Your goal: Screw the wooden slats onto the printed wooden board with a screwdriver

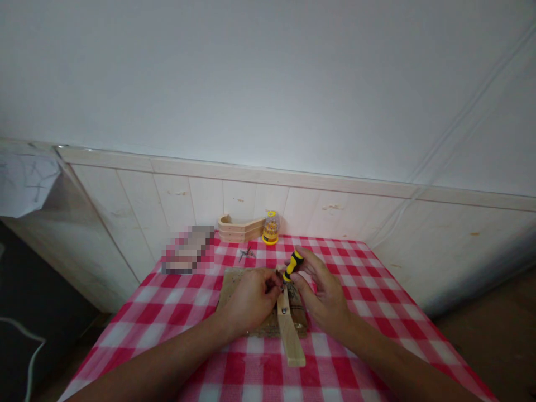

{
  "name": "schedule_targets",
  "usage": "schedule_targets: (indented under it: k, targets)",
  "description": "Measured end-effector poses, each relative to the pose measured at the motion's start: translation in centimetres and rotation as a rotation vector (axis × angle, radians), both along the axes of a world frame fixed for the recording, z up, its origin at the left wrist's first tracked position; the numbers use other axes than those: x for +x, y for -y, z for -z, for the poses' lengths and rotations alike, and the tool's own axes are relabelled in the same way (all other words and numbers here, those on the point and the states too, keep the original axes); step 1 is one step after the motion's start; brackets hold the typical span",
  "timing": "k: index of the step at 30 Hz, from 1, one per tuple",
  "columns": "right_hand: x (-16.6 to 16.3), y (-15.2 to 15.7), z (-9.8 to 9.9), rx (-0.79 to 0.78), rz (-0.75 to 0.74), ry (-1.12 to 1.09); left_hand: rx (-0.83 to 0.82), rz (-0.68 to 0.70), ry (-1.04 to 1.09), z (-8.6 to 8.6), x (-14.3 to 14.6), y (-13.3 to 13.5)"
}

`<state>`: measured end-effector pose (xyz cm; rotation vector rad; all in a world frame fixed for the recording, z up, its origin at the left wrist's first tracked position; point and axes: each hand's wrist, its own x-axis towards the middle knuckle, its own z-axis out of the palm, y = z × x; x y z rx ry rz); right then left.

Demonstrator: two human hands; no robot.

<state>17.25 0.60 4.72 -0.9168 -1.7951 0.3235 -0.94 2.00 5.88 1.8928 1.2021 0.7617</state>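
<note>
My right hand [329,296] is closed around a short yellow-and-black screwdriver [293,265], tilted with its lower end over a wooden piece. Beside that lower end, my left hand [255,296] is pinched together; whatever its fingertips grip is too small and hidden to make out. Between my hands lies the pale wooden piece [292,340], long and slightly curved, with a dark metal screw or hole [285,310] in its middle. Its far end is partly covered by my fingers. Underneath sits a flat brown board or pad [234,282] that looks wrapped in clear plastic.
Several small screws [247,254] lie on the red-and-white checked tablecloth [176,329]. By the wall stand a curved wooden part [237,230] and a yellow screwdriver-bit holder [271,229]. A blurred-out object [190,251] rests at the back left. The panelled wall [314,212] borders the table.
</note>
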Motion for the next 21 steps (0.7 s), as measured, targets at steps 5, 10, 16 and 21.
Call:
schedule_targets:
  k: [5,10,16,21]
  targets:
    - [0.07,-0.02,-0.34,0.100,0.011,0.060,0.012,-0.011,-0.005,-0.10,-0.02,0.07]
    - [0.01,-0.01,-0.51,0.125,0.042,0.077,0.033,-0.011,-0.025,-0.09,-0.09,0.08]
    - [0.00,0.02,-0.60,0.153,0.075,0.090,0.022,-0.015,-0.022,-0.04,-0.07,0.03]
    - [-0.01,-0.10,-0.45,0.194,0.075,0.089,0.025,-0.008,-0.030,-0.01,-0.10,0.02]
